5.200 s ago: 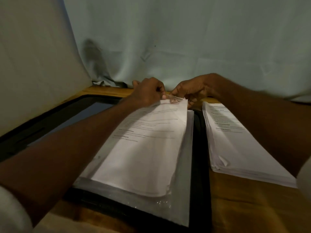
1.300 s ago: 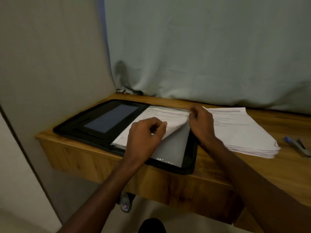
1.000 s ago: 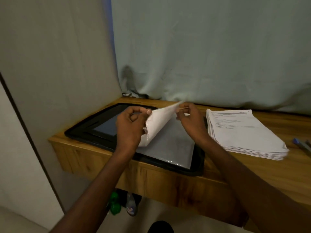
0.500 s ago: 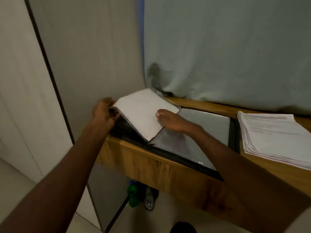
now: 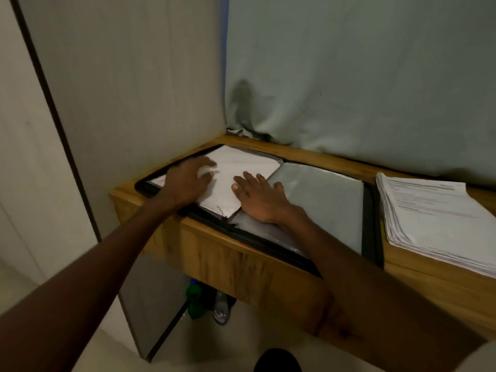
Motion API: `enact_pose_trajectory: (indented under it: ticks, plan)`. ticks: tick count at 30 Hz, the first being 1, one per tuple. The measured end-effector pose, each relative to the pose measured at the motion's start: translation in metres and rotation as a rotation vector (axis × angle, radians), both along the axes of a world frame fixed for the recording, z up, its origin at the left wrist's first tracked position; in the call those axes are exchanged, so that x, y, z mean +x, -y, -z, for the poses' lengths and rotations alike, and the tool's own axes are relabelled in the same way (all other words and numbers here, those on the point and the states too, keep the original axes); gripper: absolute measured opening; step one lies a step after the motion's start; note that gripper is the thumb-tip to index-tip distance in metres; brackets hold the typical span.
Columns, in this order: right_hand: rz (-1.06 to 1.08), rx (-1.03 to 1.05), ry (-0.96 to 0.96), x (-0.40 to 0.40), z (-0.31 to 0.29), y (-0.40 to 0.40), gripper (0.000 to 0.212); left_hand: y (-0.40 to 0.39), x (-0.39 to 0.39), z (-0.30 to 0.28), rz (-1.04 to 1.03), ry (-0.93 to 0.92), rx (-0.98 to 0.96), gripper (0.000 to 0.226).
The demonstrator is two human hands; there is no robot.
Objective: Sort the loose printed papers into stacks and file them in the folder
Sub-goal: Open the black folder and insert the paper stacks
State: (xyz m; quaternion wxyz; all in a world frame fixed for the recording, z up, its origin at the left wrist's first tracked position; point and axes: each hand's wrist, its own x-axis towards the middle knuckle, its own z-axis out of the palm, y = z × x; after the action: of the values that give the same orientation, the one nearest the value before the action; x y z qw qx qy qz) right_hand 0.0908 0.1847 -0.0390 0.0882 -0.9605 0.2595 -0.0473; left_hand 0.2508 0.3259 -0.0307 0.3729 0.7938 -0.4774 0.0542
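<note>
The black folder (image 5: 371,210) lies open at the left end of the wooden shelf (image 5: 241,264). One filled sleeve (image 5: 241,167) lies turned onto its left half, with the left hand (image 5: 188,181) and right hand (image 5: 257,197) flat on it, fingers spread, gripping nothing. An empty sleeve (image 5: 322,205) faces up on the right. A thick stack of papers (image 5: 434,218) sits right of the folder, unfiled; most work likely remains.

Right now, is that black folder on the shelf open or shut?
Open. The folder lies spread flat, a filled sleeve turned onto its left side, an empty clear sleeve showing on its right.
</note>
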Motion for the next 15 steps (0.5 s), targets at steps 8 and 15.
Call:
enact_pose_trajectory:
  ticks: [8,15]
  plan:
    - [0.251,-0.004,0.056,-0.02,-0.005,0.018,0.066,0.006,-0.006,0.014,-0.126,0.034,0.407,0.039]
    - [0.266,0.099,0.006,-0.065,-0.008,0.04,0.069,0.005,-0.014,0.012,-0.153,-0.005,0.443,0.042]
